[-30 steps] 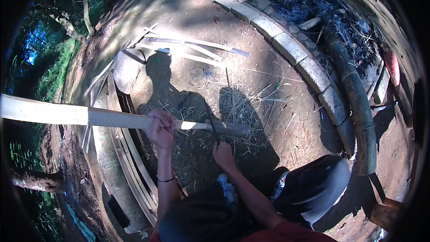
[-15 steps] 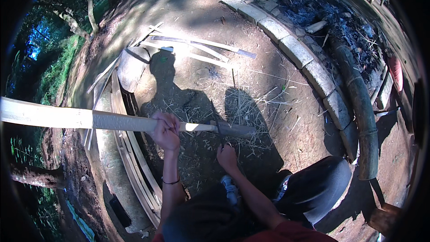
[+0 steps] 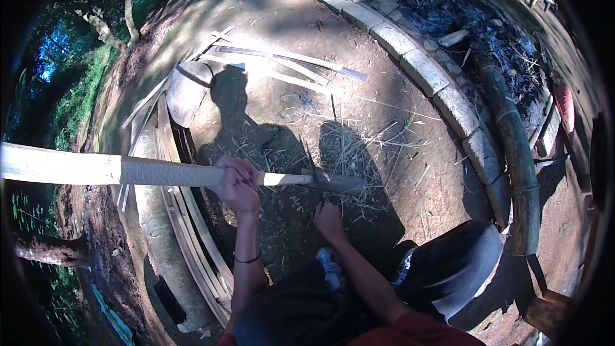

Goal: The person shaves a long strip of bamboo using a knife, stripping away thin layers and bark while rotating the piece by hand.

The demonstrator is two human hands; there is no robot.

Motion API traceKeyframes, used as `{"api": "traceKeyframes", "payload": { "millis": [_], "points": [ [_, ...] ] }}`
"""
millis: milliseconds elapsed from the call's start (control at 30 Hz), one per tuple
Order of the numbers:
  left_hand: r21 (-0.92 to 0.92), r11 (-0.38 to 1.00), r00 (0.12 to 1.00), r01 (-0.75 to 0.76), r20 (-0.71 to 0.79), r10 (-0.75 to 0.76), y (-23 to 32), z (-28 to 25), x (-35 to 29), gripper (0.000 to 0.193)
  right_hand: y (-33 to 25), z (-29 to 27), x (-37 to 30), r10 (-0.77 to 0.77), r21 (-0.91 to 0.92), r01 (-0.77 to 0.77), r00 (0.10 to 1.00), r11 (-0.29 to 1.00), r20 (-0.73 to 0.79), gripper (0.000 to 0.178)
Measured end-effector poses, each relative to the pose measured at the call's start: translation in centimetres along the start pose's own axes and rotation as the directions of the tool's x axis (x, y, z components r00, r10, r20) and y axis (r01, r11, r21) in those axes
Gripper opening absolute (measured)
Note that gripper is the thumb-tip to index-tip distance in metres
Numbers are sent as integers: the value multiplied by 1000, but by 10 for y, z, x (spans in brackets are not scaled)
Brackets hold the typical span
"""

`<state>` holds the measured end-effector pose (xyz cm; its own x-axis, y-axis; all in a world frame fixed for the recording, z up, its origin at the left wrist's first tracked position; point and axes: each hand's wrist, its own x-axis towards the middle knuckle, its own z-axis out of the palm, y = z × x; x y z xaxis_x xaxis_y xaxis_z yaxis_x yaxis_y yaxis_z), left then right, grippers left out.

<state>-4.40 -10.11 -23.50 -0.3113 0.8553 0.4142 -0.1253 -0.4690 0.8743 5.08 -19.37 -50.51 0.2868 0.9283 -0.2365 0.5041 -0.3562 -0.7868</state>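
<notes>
A long pale bamboo strip [image 3: 170,173] runs in from the left edge, and my left hand [image 3: 240,182] is wrapped round it close to its right end. Past that hand, the strip's narrower pale end [image 3: 282,179] reaches a thin dark blade [image 3: 310,159], probably a knife. My right hand [image 3: 328,220] is closed just below the blade, its handle mostly hidden in the fist. Beyond the blade lies a flat grey-brown piece [image 3: 339,184] in shadow. Whether it belongs to the strip or is a separate support, I cannot tell.
Shavings [image 3: 352,147] litter the dirt ahead. Several split slats [image 3: 192,230] lie along a pale log [image 3: 163,243] at the left. More strips [image 3: 282,61] lie farther off. A curved stone border [image 3: 423,70] rings ash at the right, with a thick bamboo pole [image 3: 516,154] across it.
My right hand has shifted slightly up and to the right, and the blade sits at a slightly different tilt. My left hand keeps its hold on the strip.
</notes>
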Motion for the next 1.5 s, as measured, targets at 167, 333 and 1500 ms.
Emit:
{"api": "traceKeyframes", "payload": {
  "millis": [167, 333, 1500],
  "points": [
    [6, 1000, 997, 7, -71, -7, 2, 3, 0, 20, -2, -3, 4, 83, 28, -83, 997, 996, 12, 31],
    [24, 999, 991, -29, -128, 32, 1, -7, 3, 18, -25, -21, -16, 136, 132, -143, 989, 981, 60, 32],
    [-416, 909, 995, 21, -82, -60, 47, 67, 108, 7, -83, -494, -63, -230, -221, 116, 756, 968, -612, 33]
  ]
}}
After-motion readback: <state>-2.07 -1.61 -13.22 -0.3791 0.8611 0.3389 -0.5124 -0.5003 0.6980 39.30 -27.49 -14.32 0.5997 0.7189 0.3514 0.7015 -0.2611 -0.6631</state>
